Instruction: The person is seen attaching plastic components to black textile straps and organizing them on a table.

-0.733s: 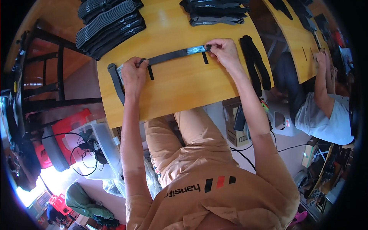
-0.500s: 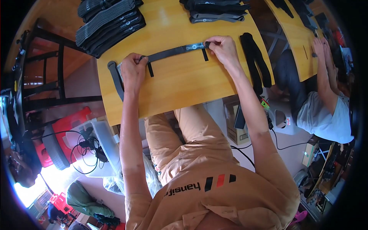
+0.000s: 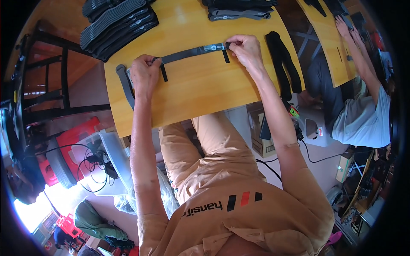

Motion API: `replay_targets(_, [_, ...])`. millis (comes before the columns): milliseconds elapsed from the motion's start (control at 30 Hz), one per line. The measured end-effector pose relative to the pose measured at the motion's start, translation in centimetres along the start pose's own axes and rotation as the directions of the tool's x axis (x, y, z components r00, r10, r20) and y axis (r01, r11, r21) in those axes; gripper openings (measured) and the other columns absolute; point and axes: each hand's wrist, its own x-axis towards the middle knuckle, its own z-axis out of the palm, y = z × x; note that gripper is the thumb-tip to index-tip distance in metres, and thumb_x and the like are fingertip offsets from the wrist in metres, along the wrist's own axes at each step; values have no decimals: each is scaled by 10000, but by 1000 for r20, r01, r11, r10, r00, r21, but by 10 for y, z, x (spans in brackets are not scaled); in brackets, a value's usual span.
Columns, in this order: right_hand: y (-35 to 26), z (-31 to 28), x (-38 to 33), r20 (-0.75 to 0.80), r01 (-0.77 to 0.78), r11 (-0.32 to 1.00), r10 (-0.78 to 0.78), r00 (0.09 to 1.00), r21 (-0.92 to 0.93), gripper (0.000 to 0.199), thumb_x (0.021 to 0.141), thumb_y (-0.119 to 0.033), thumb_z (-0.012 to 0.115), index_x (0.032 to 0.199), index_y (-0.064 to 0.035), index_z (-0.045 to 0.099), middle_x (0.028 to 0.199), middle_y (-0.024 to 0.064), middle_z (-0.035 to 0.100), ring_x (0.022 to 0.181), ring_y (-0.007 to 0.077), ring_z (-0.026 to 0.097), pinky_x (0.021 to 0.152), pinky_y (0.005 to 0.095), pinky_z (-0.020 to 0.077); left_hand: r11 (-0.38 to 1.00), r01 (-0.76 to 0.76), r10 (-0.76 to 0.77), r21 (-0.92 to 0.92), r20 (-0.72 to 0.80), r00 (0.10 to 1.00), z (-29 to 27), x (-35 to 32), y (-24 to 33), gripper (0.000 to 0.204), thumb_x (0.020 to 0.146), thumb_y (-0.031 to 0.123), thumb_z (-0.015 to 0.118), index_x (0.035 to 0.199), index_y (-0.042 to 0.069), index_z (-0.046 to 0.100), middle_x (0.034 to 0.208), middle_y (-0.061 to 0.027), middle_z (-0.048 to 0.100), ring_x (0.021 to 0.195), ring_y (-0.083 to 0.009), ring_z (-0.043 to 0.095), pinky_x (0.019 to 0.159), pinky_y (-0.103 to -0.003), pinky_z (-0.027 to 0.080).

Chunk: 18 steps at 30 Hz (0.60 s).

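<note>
My left hand [image 3: 144,76] lies flat on the yellow wooden table [image 3: 200,91], with the fingers pressed together on the left end of a long grey strap [image 3: 188,53]. My right hand [image 3: 245,50] pinches the other end of this strap, thumb and fingers closed on it, just past its lighter label patch. The strap is stretched straight between my two hands and lies on the table top. Under each hand there is a short black mark [image 3: 164,73] on the wood; the second one [image 3: 225,56] is just below my right fingers.

To the left of my left hand, a curved grey strap piece [image 3: 126,87] lies near the table edge, almost touching my wrist. To the right of my right hand there is a black strap [image 3: 282,64], lying lengthwise, near but apart from it. Beyond my left hand, a pile of folded dark straps [image 3: 117,25] is stacked, and beyond my right hand a second pile [image 3: 241,10]. Far to the right of my right grip, another person's hand [image 3: 344,27] rests on a neighbouring table [image 3: 329,55].
</note>
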Motion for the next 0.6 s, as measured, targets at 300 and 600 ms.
replay_targets(300, [4, 2, 2, -16, 45, 998, -46, 999, -35, 94, 709, -31, 626, 774, -18, 693, 678, 83, 657, 612, 134, 608, 627, 251, 480, 1000, 11, -11, 17, 10, 1000, 1, 1, 1, 209, 714, 178, 678, 800, -10, 650, 683, -121, 634, 655, -231, 618, 650, -316, 465])
replay_targets(600, [8, 5, 2, -28, 75, 993, -77, 997, -91, 94, 698, -23, 615, 757, -35, 687, 662, 66, 650, 614, 132, 607, 617, 258, 478, 999, -18, 19, 27, -17, 1000, -2, -3, 2, 192, 708, 182, 687, 782, 11, 637, 630, -82, 606, 614, -202, 594, 617, -312, 452])
